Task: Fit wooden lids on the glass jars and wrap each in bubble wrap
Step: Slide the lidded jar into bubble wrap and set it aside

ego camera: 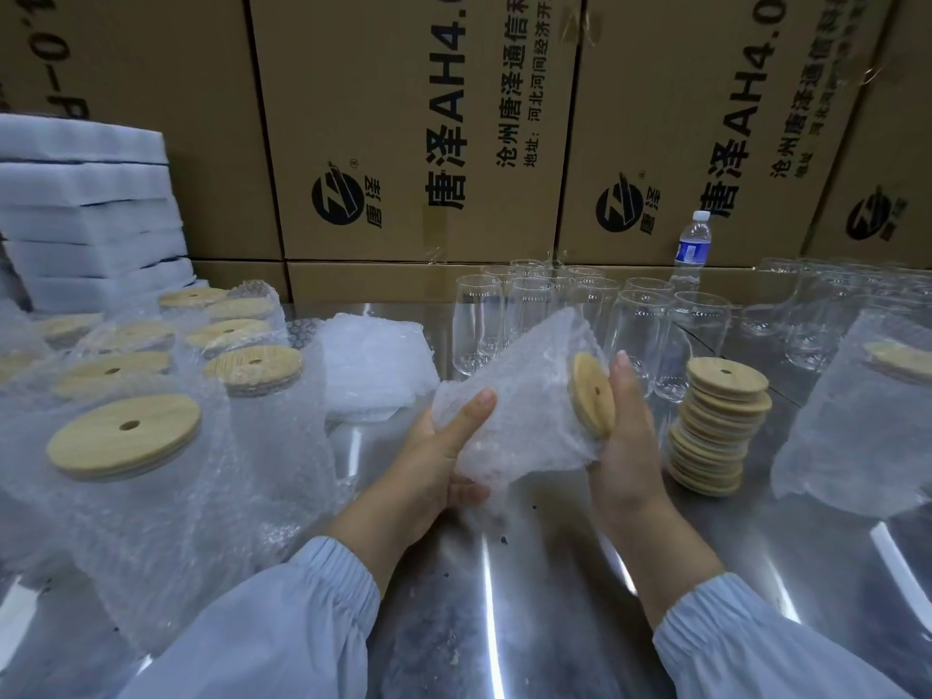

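- Left hand [444, 461]: forearm comes up from bottom centre. The thumb lies across the top of the wrapped jar [519, 406] and the fingers curl under its base end. Firm grasp.
- Right hand [625, 446]: upright, fingers straight and pointing up, palm pressed flat against the wooden lid [590, 396]. Nothing is clenched.
- The wrapped jar is held off the table [529, 597] and tilted, with the lid end higher and facing right.
- Right side: the lid stack [716, 431] stands just beside the right hand. Beyond it is another wrapped, lidded jar [857, 421].
- Left side: a cluster of finished wrapped jars [151, 471] crowds in near the left sleeve.
- Behind: a pile of bubble wrap sheets [373, 360], bare glass jars [640, 325], a water bottle [693, 244] and cartons [403, 118].
- Bare steel shows below and between the forearms, out to the near edge.
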